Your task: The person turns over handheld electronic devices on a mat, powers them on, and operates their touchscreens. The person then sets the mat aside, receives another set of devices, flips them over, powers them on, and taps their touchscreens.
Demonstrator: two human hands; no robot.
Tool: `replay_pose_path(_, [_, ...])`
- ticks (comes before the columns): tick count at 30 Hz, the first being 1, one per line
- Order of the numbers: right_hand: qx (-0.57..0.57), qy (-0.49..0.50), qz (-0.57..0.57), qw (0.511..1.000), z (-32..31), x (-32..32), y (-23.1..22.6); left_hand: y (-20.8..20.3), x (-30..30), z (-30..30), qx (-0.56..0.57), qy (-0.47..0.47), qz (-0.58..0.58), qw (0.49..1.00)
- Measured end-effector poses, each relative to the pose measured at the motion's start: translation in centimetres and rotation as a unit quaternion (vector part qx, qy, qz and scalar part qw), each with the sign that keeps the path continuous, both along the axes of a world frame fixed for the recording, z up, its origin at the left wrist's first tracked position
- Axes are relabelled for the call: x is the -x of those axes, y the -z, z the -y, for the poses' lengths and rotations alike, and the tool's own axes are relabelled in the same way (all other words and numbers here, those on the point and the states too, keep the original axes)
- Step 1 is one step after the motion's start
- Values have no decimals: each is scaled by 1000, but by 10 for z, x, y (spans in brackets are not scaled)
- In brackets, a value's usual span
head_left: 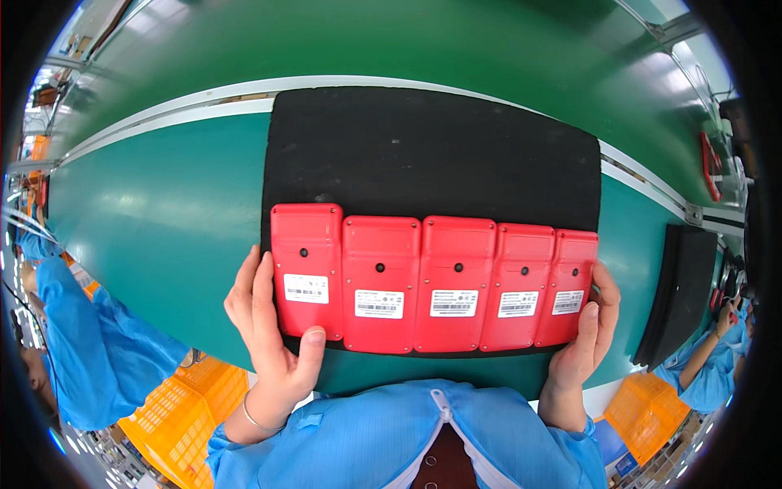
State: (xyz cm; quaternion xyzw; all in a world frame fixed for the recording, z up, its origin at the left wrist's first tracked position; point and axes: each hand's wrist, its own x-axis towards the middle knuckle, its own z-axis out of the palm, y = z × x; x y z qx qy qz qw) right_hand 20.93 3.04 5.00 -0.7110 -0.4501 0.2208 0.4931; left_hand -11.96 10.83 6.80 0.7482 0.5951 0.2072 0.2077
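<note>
Several red plastic casings (419,281) lie face down in a tight row along the near edge of a black foam mat (432,151). Each casing has a small dark hole and a white label. My left hand (269,326) presses against the outer side of the leftmost casing (306,269), thumb on its lower corner. My right hand (585,338) presses against the rightmost casing (568,285) from the other side, thumb on its lower edge. Both hands squeeze the row together from its ends.
The mat rests on a green conveyor belt (155,228) with a pale metal rail (163,110) behind it. Another black mat (680,293) lies at right. Orange crates (183,411) (648,411) sit low on both sides. Other people in blue coats (77,350) (705,371) work nearby.
</note>
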Motion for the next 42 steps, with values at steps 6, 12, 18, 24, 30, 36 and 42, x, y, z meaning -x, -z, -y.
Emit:
replay_pose_path(6, [-3,9,-27,1000,-2,6,-6,-2,2,1,-11,3,6,1000])
replay_pose_path(12, [1,18,-40,999,-1,11,-8,-1,4,1,-24,6,12,1000])
replay_pose_path(18, [-11,26,-38,999,-3,16,-6,5,7,-4,-21,12,15,1000])
replay_pose_path(24, [-8,-1,33,999,-2,6,4,1,1,-3,-15,9,-17,1000])
replay_pose_path(30, [-15,-3,10,1000,-10,4,7,11,-5,-2,-27,-10,-35,999])
replay_pose_path(36, [6,-47,33,998,-8,-6,-1,13,-13,-1,-23,-15,-30,999])
replay_pose_path(42, [63,-110,46,991,-3,-16,-11,5,-7,0,46,-8,-2,999])
